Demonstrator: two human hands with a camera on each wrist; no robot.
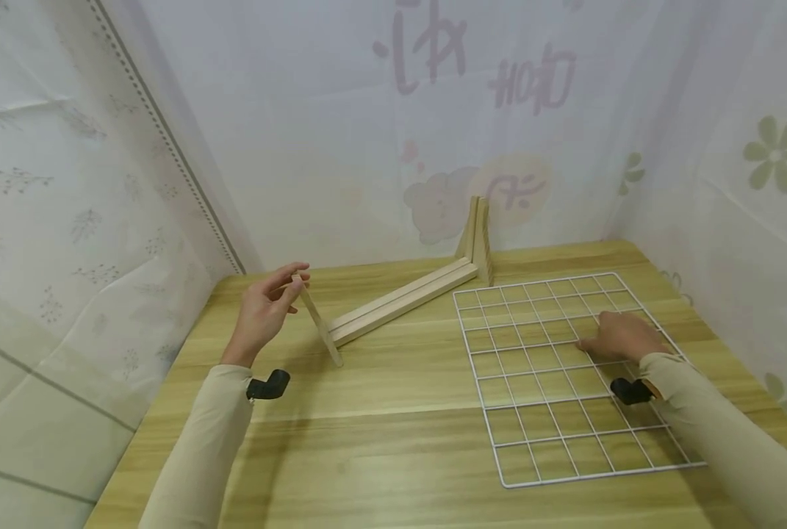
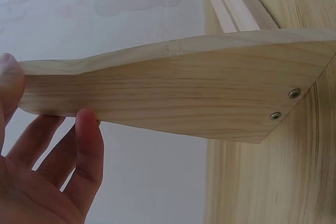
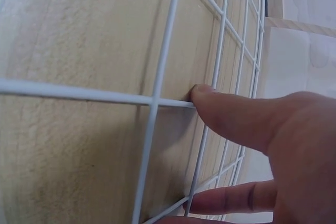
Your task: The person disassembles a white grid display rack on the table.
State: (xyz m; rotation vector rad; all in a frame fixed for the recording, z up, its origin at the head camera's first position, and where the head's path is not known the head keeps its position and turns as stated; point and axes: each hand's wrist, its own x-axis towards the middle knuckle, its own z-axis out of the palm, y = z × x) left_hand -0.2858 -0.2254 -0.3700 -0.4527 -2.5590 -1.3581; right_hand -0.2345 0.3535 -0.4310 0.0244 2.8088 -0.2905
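A pale wooden stand has a grooved bar [image 1: 403,301] lying slantwise between two upright end pieces. My left hand [image 1: 261,316] grips the top of the near-left end piece [image 1: 319,321], thumb on one edge and fingers on the other. In the left wrist view, two metal screws [image 2: 294,94] show low on that end piece [image 2: 173,87]. On the right, my right hand [image 1: 624,336] holds a white wire grid panel [image 1: 486,408] near its right side. Its thumb [image 3: 226,114] presses on a wire in the right wrist view, with the lower fingers partly hidden behind the wires.
The far end piece [image 1: 480,239] stands upright near the back edge of the wood-grain table [image 1: 380,441]. Printed curtains [image 1: 340,147] hang behind and at both sides. A small black camera mount [image 1: 269,385] sits on the left wrist.
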